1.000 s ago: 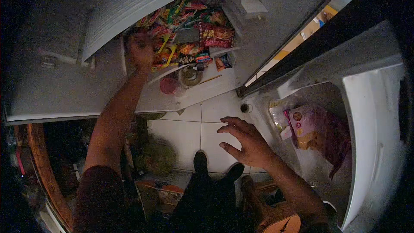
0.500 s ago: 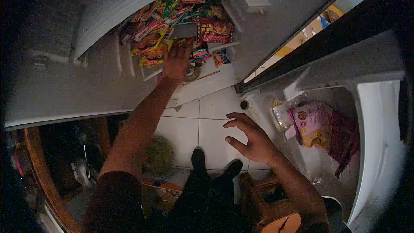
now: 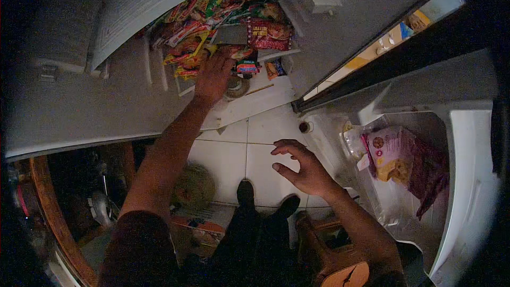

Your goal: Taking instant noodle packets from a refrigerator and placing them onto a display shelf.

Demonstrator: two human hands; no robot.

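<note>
My left hand (image 3: 215,74) reaches forward into the open fridge-like white compartment and lies over the pile of colourful packets (image 3: 196,34). Its fingers are stretched over a dark and yellow packet (image 3: 239,52); their tips are partly hidden. Beside the hand are a small red-and-blue packet (image 3: 247,67), a larger dark red packet (image 3: 270,34) and a round clear container (image 3: 237,88). My right hand (image 3: 305,170) hovers above the tiled floor with its thumb and fingers apart, holding nothing.
To the right, an open white door (image 3: 470,180) has a shelf holding a pink-and-purple bag (image 3: 396,151). A wooden stool (image 3: 340,276) is near my right forearm. A round greenish object (image 3: 194,186) sits below my left forearm. My feet stand on white tiles (image 3: 223,154).
The view has shifted slightly. My left hand stays at the packets, its fingers now closer together. My right hand remains raised, with little change in its pose.
</note>
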